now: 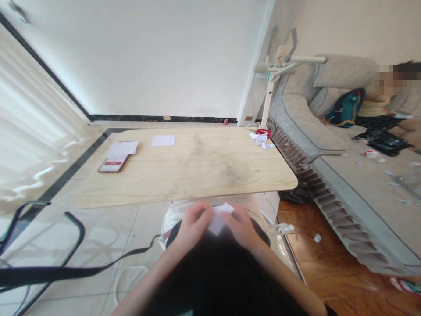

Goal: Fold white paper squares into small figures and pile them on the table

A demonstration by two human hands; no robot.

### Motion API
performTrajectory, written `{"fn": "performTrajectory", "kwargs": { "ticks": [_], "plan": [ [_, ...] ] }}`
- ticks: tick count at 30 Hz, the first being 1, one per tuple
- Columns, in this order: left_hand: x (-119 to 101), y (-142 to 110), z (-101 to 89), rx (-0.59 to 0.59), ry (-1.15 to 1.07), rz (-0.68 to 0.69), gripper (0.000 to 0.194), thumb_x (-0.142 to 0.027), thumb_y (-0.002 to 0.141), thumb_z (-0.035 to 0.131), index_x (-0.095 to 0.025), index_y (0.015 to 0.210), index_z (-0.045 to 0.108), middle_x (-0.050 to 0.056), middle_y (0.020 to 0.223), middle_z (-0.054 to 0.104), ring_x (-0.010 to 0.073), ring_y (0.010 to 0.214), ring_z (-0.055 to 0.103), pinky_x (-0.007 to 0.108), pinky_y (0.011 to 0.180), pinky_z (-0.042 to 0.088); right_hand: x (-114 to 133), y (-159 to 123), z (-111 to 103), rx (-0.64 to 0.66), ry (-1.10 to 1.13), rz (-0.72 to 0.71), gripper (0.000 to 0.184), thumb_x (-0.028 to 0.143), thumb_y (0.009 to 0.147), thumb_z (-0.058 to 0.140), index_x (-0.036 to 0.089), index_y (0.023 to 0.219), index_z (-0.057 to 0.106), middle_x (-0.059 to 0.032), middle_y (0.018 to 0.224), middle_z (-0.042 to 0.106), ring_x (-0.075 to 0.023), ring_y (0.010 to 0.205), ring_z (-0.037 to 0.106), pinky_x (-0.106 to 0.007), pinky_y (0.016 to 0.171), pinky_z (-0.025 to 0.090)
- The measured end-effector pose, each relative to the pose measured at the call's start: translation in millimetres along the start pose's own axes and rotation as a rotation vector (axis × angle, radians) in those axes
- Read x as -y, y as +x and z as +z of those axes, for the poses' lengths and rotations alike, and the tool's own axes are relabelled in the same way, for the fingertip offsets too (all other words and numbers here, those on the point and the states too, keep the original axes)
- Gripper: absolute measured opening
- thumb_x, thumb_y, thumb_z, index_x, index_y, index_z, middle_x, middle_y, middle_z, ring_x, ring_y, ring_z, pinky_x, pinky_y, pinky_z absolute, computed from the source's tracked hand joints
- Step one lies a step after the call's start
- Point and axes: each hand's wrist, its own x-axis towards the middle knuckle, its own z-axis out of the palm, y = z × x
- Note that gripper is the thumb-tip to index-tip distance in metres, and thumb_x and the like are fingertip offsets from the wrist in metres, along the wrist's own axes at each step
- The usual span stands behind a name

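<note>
Close to my lap, just in front of the table's near edge, both hands grip one small piece of folded white paper (217,221). My left hand (196,221) pinches its left side between thumb and fingers. On the paper's right side, my right hand (239,223) is closed with the thumb lying over it. A pointed flap sticks up at the top right, beside my right thumb. The fingers behind the paper are hidden. Several folded white paper shapes (261,140) lie at the table's far right corner, beside a red-handled object (263,132).
On the wooden table (184,175) lie a phone (112,164), white sheets (123,148) partly over it, and another white sheet (163,140). A grey sofa (329,131) with a seated person (378,98) stands at right. A plastic bottle (284,228) lies low at right.
</note>
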Motion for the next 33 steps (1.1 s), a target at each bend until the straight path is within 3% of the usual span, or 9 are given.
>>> {"fn": "performTrajectory", "kwargs": {
  "ticks": [10,18,25,29,33],
  "plan": [
    [0.7,1.1,-0.9,-0.041,0.059,-0.034,0.027,-0.033,0.085,0.055,-0.016,0.064,0.056,-0.003,0.058,0.051,0.0119,0.058,0.046,0.023,0.056,0.036,-1.0,-0.9,-1.8,-0.052,-0.305,-0.114,0.027,0.027,0.089,0.055,0.018,0.064,0.057,0.0001,0.061,0.055,-0.0148,0.059,0.05,-0.027,0.058,0.038],
    [3.7,-1.7,-1.8,-0.016,0.089,0.022,0.028,-0.034,0.089,0.053,-0.017,0.066,0.056,-0.004,0.058,0.051,0.0118,0.057,0.047,0.024,0.056,0.036,-2.8,2.7,0.2,-0.001,-0.031,0.049,0.015,0.026,0.087,0.058,0.017,0.079,0.068,-0.0014,0.073,0.068,-0.0168,0.069,0.06,-0.026,0.064,0.047],
    [1.9,-3.5,2.5,-0.09,0.025,-0.023,0.027,-0.031,0.086,0.056,-0.017,0.063,0.056,-0.004,0.055,0.05,0.0111,0.055,0.045,0.022,0.053,0.036,4.7,3.0,1.3,-0.011,-0.132,0.008,0.014,0.021,0.086,0.058,0.017,0.076,0.066,-0.0005,0.069,0.063,-0.0148,0.064,0.056,-0.025,0.061,0.045],
    [-0.3,-0.8,2.0,-0.117,-0.024,-0.035,0.028,-0.033,0.088,0.054,-0.017,0.065,0.058,-0.004,0.053,0.051,0.0112,0.053,0.047,0.022,0.054,0.039,3.6,3.3,1.1,-0.039,-0.074,0.055,0.015,0.023,0.086,0.057,0.016,0.076,0.066,-0.0015,0.07,0.065,-0.0158,0.065,0.058,-0.026,0.062,0.047],
    [-1.6,0.5,0.0,-0.046,-0.098,-0.042,0.024,-0.036,0.088,0.053,-0.017,0.074,0.06,-0.003,0.055,0.055,0.0129,0.053,0.053,0.024,0.054,0.043,0.5,2.7,1.0,-0.062,0.002,0.098,0.016,0.026,0.087,0.058,0.015,0.08,0.067,-0.003,0.073,0.068,-0.0165,0.065,0.059,-0.027,0.062,0.049]
  ]
}}
